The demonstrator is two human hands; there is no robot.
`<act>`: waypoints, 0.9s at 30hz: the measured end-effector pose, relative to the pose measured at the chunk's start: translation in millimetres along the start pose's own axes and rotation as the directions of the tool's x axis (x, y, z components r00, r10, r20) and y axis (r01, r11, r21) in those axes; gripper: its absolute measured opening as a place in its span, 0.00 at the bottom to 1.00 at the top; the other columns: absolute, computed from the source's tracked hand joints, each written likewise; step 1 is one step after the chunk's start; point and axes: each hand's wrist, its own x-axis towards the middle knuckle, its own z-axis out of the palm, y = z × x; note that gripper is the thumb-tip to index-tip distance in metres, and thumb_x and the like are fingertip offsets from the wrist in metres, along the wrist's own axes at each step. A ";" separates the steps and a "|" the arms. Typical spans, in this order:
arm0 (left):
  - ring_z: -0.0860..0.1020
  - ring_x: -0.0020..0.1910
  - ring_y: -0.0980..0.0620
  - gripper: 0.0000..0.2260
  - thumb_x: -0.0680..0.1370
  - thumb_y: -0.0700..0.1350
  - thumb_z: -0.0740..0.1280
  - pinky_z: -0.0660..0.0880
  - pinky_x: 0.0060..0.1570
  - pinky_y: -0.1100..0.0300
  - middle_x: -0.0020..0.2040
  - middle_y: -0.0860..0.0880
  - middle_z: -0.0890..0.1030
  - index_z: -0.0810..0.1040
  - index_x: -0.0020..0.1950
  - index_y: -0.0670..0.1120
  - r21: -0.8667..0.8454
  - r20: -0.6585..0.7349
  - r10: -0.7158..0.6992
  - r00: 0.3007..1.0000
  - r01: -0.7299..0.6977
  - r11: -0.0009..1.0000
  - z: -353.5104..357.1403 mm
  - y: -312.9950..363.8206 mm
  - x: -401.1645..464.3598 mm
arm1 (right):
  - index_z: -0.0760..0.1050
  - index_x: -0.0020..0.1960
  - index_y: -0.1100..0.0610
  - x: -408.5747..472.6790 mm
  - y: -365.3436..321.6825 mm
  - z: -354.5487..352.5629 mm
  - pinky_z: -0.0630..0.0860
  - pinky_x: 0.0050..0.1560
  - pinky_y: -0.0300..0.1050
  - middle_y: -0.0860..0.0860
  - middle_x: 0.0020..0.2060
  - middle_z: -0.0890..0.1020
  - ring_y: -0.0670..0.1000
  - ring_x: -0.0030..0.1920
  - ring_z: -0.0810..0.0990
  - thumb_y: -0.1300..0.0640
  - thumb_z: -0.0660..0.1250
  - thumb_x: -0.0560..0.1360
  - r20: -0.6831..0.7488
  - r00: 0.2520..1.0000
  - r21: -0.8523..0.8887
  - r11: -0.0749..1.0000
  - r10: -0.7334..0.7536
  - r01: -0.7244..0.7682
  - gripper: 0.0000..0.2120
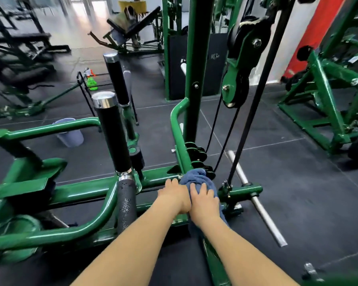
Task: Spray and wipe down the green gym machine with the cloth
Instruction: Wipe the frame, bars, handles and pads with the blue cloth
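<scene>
Your right hand [204, 200] presses blue cloth [196, 177] onto green machine frame [103, 185], fingers spread; left hand [175, 193] alongside, fingers apparently together.

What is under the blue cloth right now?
The blue cloth lies bunched over the green machine frame at its upright's base. Both hands press on it; the metal directly beneath is hidden.

Both bare forearms reach forward, hands side by side; the right hand [204, 200] presses flat on the cloth [196, 177], the left hand [175, 196] seemingly resting at the cloth's edge.
</scene>
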 end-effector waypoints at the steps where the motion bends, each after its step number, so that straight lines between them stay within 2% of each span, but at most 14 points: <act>1: 0.57 0.73 0.39 0.21 0.76 0.48 0.58 0.62 0.70 0.44 0.71 0.41 0.65 0.68 0.69 0.45 0.005 -0.006 0.027 1.000 -0.027 1.000 -1.5 1.4 -3.8 | 0.45 0.78 0.51 -7.2 4.1 1.2 0.67 0.64 0.54 0.61 0.75 0.56 0.62 0.71 0.62 0.49 0.63 0.77 -0.025 1.000 0.016 1.000 -0.008 0.008 0.37; 4: 0.65 0.68 0.41 0.18 0.77 0.48 0.60 0.68 0.66 0.46 0.66 0.42 0.70 0.72 0.65 0.43 -0.001 -0.094 0.061 0.994 -0.062 0.998 -10.2 6.7 -23.7 | 0.48 0.78 0.51 -41.2 16.8 13.6 0.69 0.59 0.52 0.59 0.69 0.65 0.61 0.66 0.66 0.51 0.61 0.78 -0.024 1.000 -0.018 1.000 -0.020 0.020 0.33; 8: 0.68 0.66 0.42 0.16 0.77 0.48 0.62 0.70 0.63 0.46 0.63 0.42 0.72 0.75 0.64 0.45 -0.002 -0.222 0.111 0.969 -0.114 0.993 -28.2 6.7 -49.8 | 0.52 0.77 0.53 -84.1 27.7 23.7 0.69 0.56 0.53 0.59 0.65 0.70 0.61 0.62 0.69 0.54 0.62 0.78 -0.020 0.997 -0.129 0.989 -0.073 0.070 0.32; 10: 0.71 0.64 0.42 0.17 0.76 0.46 0.61 0.72 0.62 0.46 0.63 0.44 0.74 0.75 0.64 0.47 -0.013 -0.281 0.099 0.955 -0.107 0.994 -34.9 2.1 -69.5 | 0.69 0.70 0.55 -101.6 31.5 24.0 0.75 0.43 0.55 0.62 0.52 0.78 0.62 0.50 0.76 0.53 0.76 0.65 -0.017 0.994 -0.139 0.984 -0.112 0.109 0.35; 11: 0.73 0.63 0.42 0.17 0.76 0.45 0.61 0.73 0.61 0.47 0.62 0.44 0.76 0.76 0.64 0.47 -0.013 -0.314 0.085 0.946 -0.094 0.996 -38.4 -0.8 -73.8 | 0.79 0.60 0.57 -103.1 35.9 30.3 0.75 0.32 0.55 0.61 0.40 0.80 0.61 0.39 0.78 0.55 0.83 0.53 -0.075 0.990 -0.162 0.981 -0.123 0.110 0.36; 12: 0.73 0.63 0.42 0.17 0.76 0.43 0.60 0.74 0.60 0.47 0.62 0.44 0.77 0.76 0.64 0.47 -0.015 -0.349 0.065 0.935 -0.075 0.997 -40.2 -4.4 -83.0 | 0.83 0.51 0.58 -110.4 37.6 31.7 0.73 0.25 0.53 0.59 0.33 0.79 0.59 0.32 0.76 0.59 0.84 0.44 -0.124 0.983 -0.166 0.980 -0.133 0.112 0.35; 13: 0.74 0.62 0.42 0.18 0.76 0.42 0.60 0.74 0.60 0.47 0.62 0.44 0.78 0.76 0.65 0.48 -0.017 -0.388 0.050 0.920 -0.061 0.998 -41.8 -8.0 -90.8 | 0.83 0.50 0.57 -116.3 38.4 28.6 0.73 0.25 0.52 0.58 0.32 0.79 0.59 0.31 0.77 0.60 0.84 0.45 -0.117 0.983 -0.194 0.974 -0.142 0.118 0.33; 14: 0.74 0.62 0.42 0.17 0.76 0.41 0.60 0.74 0.59 0.48 0.61 0.45 0.78 0.76 0.64 0.48 -0.019 -0.437 0.036 0.899 -0.049 0.999 -42.7 -12.2 -100.9 | 0.80 0.56 0.56 -126.2 38.2 22.0 0.76 0.32 0.52 0.59 0.39 0.80 0.59 0.38 0.79 0.59 0.81 0.56 -0.039 0.991 -0.215 0.969 -0.130 0.119 0.29; 15: 0.75 0.60 0.43 0.16 0.76 0.41 0.59 0.75 0.56 0.50 0.59 0.45 0.80 0.77 0.62 0.48 -0.020 -0.485 0.015 0.875 -0.028 0.999 -44.2 -16.5 -107.9 | 0.73 0.64 0.56 -132.4 37.0 14.6 0.76 0.43 0.52 0.59 0.49 0.80 0.59 0.48 0.79 0.60 0.74 0.68 -0.028 0.992 -0.203 0.972 -0.126 0.118 0.25; 17: 0.77 0.53 0.44 0.12 0.76 0.42 0.59 0.75 0.45 0.55 0.52 0.46 0.81 0.79 0.54 0.46 -0.035 -0.572 -0.048 0.819 0.034 0.999 -46.8 -26.5 -119.0 | 0.65 0.69 0.56 -131.3 41.9 14.4 0.73 0.55 0.49 0.56 0.61 0.76 0.57 0.61 0.75 0.63 0.61 0.77 -0.031 0.986 -0.221 0.963 -0.163 0.152 0.21; 19: 0.75 0.42 0.45 0.11 0.78 0.47 0.57 0.68 0.36 0.59 0.43 0.47 0.80 0.76 0.44 0.45 -0.064 -0.619 -0.129 0.775 0.114 0.991 -50.0 -37.1 -129.1 | 0.68 0.65 0.53 -133.1 45.2 2.1 0.73 0.56 0.47 0.52 0.61 0.77 0.54 0.62 0.76 0.59 0.61 0.76 0.008 0.993 -0.158 0.981 -0.114 0.113 0.18; 22: 0.73 0.35 0.47 0.21 0.80 0.58 0.54 0.63 0.30 0.62 0.33 0.50 0.73 0.73 0.36 0.46 -0.171 -0.614 -0.275 0.740 0.215 0.961 -52.9 -56.6 -135.9 | 0.72 0.58 0.50 -132.8 48.0 -30.6 0.74 0.50 0.45 0.49 0.55 0.80 0.54 0.57 0.78 0.51 0.60 0.73 -0.022 1.000 0.071 0.997 0.012 -0.010 0.14; 25: 0.75 0.38 0.47 0.25 0.78 0.65 0.54 0.68 0.33 0.60 0.37 0.50 0.75 0.75 0.38 0.46 -0.267 -0.603 -0.351 0.716 0.233 0.935 -55.0 -78.5 -132.1 | 0.69 0.48 0.51 -129.8 43.6 -68.4 0.71 0.44 0.46 0.48 0.48 0.82 0.55 0.52 0.80 0.47 0.60 0.73 -0.150 0.988 0.224 0.975 0.037 -0.002 0.09; 27: 0.76 0.44 0.47 0.29 0.77 0.69 0.53 0.70 0.35 0.59 0.43 0.49 0.76 0.79 0.41 0.47 -0.215 -0.682 -0.287 0.672 0.191 0.958 -55.5 -90.7 -128.0 | 0.68 0.47 0.49 -129.5 33.1 -95.4 0.70 0.42 0.45 0.47 0.44 0.81 0.54 0.50 0.79 0.45 0.62 0.73 -0.227 0.972 0.311 0.950 0.056 0.018 0.09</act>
